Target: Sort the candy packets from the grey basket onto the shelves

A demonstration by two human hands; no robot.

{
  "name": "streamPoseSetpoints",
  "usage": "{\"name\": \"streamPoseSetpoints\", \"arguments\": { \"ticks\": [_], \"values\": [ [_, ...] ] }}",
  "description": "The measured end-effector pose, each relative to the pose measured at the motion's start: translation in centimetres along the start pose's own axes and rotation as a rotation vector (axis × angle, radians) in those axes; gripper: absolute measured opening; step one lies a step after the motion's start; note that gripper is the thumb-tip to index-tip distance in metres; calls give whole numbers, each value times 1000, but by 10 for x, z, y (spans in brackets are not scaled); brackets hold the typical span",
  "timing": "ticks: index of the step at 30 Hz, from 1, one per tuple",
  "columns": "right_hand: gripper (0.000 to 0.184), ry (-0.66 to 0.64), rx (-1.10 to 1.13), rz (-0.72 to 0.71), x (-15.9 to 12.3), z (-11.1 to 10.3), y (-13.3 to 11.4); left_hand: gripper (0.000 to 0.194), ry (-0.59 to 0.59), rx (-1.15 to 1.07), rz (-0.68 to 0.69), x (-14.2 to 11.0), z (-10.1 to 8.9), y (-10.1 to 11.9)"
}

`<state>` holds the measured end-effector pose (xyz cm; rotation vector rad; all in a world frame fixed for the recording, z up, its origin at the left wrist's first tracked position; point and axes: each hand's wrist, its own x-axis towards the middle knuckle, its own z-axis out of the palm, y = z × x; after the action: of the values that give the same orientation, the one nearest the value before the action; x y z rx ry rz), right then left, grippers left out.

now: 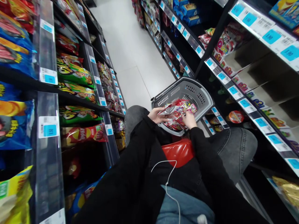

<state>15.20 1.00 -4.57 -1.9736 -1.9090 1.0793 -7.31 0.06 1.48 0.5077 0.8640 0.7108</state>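
Note:
A grey shopping basket (205, 104) stands in front of my knees, and several red and white candy bags (174, 119) lie in it. My left hand (157, 115) reaches over the basket's left side, its fingers closed on the edge of a red and white candy bag. At the right side of the bags, my right hand (189, 120) has its fingers bent in a pinch on the candy packaging. A small pink pack (192, 108) shows just above my right fingers. Part of both hands' fingertips is hidden by the shiny wrappers.
Shelves of chip bags (74, 71) line the left side. On the right, shelf edges with blue price tags (245, 103) run close to the basket. A red shiny item (179, 152) sits between my legs, and a white cord (167, 183) hangs below it. Pale floor (123, 53) stretches ahead.

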Motion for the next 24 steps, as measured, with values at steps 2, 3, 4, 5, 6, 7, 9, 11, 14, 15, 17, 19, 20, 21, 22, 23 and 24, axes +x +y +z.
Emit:
{"name": "streamPoseSetpoints", "arguments": {
  "ticks": [2,3,4,5,6,7,9,11,14,15,17,19,20,21,22,23,24],
  "values": [
    [34,174,258,-86,-1,-28,-7,41,-37,27,-118,0,-1,-1],
    [35,212,412,-163,-4,-42,-11,45,-65,41,-184,1,-1,-1],
    [36,206,549,-251,-9,-53,-15,49,-88,59,-245,1,-1,-2],
    [39,161,645,-328,-15,-63,-19,54,-106,81,-298,2,-2,-3],
    [42,102,706,-377,-22,-71,-23,58,-114,108,-338,2,-2,-4],
    [44,48,742,-392,-28,-76,-27,61,-117,138,-366,3,-3,-5],
    [50,-23,785,-359,-39,-81,-34,65,-135,202,-391,5,-4,-8],
    [52,-74,793,-339,-44,-81,-38,67,-162,253,-377,7,-5,-11],
    [45,-85,703,-364,-42,-74,-39,76,-149,284,-316,6,-5,-13],
    [40,-57,673,-358,-39,-72,-38,80,-148,275,-302,5,-4,-13],
    [32,34,666,-314,-34,-67,-35,84,-178,229,-278,4,0,-12],
    [32,120,734,-251,-29,-62,-31,80,-190,171,-213,5,5,-14],
    [33,149,774,-222,-27,-59,-29,75,-160,152,-154,8,7,-15],
    [34,167,805,-198,-26,-57,-28,69,-101,142,-80,11,10,-18],
    [36,181,824,-178,-25,-54,-27,61,-27,139,0,15,13,-21],
    [38,198,825,-163,-25,-52,-27,55,46,140,75,19,16,-25],
    [42,223,812,-154,-25,-50,-27,51,106,135,141,23,18,-28]
  ]
}}
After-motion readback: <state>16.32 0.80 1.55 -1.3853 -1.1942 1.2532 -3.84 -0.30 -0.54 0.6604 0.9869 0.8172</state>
